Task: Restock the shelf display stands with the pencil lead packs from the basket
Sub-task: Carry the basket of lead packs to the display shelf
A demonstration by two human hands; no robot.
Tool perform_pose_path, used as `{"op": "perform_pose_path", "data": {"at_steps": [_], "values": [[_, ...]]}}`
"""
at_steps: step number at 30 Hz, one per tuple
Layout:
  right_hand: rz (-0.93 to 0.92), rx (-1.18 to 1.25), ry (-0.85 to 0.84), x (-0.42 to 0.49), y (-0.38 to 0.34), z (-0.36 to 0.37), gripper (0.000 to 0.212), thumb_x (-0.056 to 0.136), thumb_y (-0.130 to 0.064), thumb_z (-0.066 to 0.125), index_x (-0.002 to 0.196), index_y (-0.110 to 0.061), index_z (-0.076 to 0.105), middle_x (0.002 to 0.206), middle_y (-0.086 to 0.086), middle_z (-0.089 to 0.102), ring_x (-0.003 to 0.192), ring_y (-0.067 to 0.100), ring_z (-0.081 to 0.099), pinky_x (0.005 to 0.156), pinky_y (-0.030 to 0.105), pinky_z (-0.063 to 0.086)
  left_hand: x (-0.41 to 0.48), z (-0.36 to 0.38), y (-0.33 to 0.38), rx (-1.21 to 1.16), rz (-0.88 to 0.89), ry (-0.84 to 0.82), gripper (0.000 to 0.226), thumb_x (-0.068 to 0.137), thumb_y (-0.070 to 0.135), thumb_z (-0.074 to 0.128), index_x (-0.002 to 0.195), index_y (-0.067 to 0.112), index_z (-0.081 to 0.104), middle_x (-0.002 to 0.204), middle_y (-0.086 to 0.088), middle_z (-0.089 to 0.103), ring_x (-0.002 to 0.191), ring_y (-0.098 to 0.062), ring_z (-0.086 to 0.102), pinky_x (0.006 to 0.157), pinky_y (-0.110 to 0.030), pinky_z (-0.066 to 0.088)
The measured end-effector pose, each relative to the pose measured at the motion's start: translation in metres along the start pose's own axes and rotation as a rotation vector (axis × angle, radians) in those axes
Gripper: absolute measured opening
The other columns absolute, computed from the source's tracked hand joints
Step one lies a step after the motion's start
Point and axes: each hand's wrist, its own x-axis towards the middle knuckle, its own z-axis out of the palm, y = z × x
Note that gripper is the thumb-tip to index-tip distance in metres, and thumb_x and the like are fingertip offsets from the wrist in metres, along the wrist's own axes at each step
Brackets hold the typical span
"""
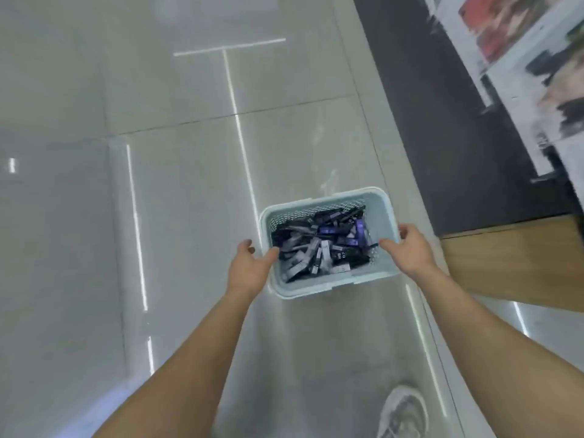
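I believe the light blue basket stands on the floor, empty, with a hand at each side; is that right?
Not quite: the basket is not empty. The head view shows a heap of dark and purple pencil lead packs in it. The rest holds: it stands on the floor, with the left hand and the right hand at its sides.
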Motion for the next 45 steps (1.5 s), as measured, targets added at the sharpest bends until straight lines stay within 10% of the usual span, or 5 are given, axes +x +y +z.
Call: {"op": "perform_pose_path", "data": {"at_steps": [6, 12, 18, 31, 45], "values": [[0.02, 0.088, -0.005, 0.038, 0.018, 0.027, 0.027, 0.096, -0.025, 0.061, 0.122, -0.019, 0.058, 0.109, 0.01, 0.068, 0.09, 0.03, 0.064, 0.078, 0.038, 0.053, 0.028, 0.044, -0.013, -0.046, 0.079, 0.064, 0.017, 0.101, 0.025, 0.055, 0.117, 0.018, 0.056, 0.106, -0.006, 0.067, 0.09, -0.025, 0.061, 0.078, -0.032, 0.044], [-0.01, 0.082, -0.054, -0.022, -0.012, -0.007, 0.026, 0.098, -0.019, 0.059, 0.122, -0.011, 0.063, 0.106, 0.01, 0.069, 0.093, 0.03, 0.065, 0.079, 0.038, 0.054, -0.013, -0.008, 0.009, 0.033, 0.08, 0.092, 0.02, 0.101, 0.02, 0.054, 0.117, 0.013, 0.062, 0.1, -0.005, 0.066, 0.088, -0.026, 0.06, 0.077, -0.03, 0.042], [-0.032, 0.107, -0.095, -0.157, -0.113, -0.103, 0.013, 0.099, -0.019, 0.058, 0.11, -0.02, 0.064, 0.094, 0.0, 0.067, 0.076, 0.004, 0.059, 0.056, 0.02, 0.04, -0.148, -0.142, 0.084, 0.048, 0.073, 0.082, 0.02, 0.1, 0.018, 0.055, 0.118, 0.016, 0.064, 0.097, -0.004, 0.068, 0.085, -0.023, 0.062, 0.077, -0.031, 0.045], [-0.112, 0.097, -0.032, -0.416, -0.443, -0.306, 0.008, 0.097, -0.021, 0.059, 0.103, -0.017, 0.063, 0.08, -0.009, 0.062, 0.069, 0.004, 0.056, 0.053, 0.018, 0.035, -0.378, -0.488, 0.298, 0.095, 0.183, 0.129, 0.007, 0.096, 0.015, 0.054, 0.097, 0.012, 0.061, 0.082, -0.007, 0.065, 0.077, -0.03, 0.06, 0.067, -0.034, 0.042], [-0.306, 0.137, -0.045, -0.271, -0.689, -0.328, 0.008, 0.097, -0.022, 0.059, 0.102, -0.018, 0.063, 0.089, 0.002, 0.066, 0.078, 0.022, 0.062, 0.063, 0.029, 0.041, -0.243, -0.619, 0.481, 0.025, 0.176, 0.308, 0.014, 0.096, 0.015, 0.059, 0.083, 0.009, 0.062, 0.064, -0.004, 0.058, 0.059, -0.021, 0.052, 0.053, -0.03, 0.039]]}}
